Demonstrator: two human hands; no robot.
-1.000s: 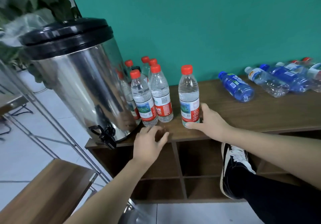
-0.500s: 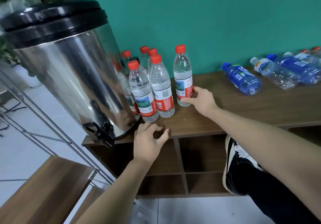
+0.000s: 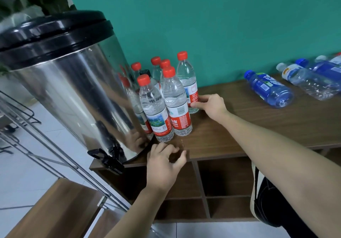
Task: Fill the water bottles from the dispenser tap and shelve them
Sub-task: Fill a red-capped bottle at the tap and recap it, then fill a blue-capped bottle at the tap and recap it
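Head view: the right hand point(image 3: 210, 105) grips the lower part of an upright red-capped bottle point(image 3: 187, 79), thumb and fingers curled round it, at 12 o'clock on the shelf top point(image 3: 258, 127). It stands touching the bottle cluster point(image 3: 162, 108). The left hand point(image 3: 164, 165) rests at the shelf's front edge, fingers loosely curled, holding nothing. The dispenser point(image 3: 73, 90) sits at 9 o'clock, its tap point(image 3: 107, 156) overhanging the edge.

Open shelf top between two bottle groups

Upright bottles point(image 3: 167, 106) crowd beside the dispenser point(image 3: 73, 93); bare shelf top point(image 3: 230, 119) lies open toward the lying bottles point(image 3: 269, 89).
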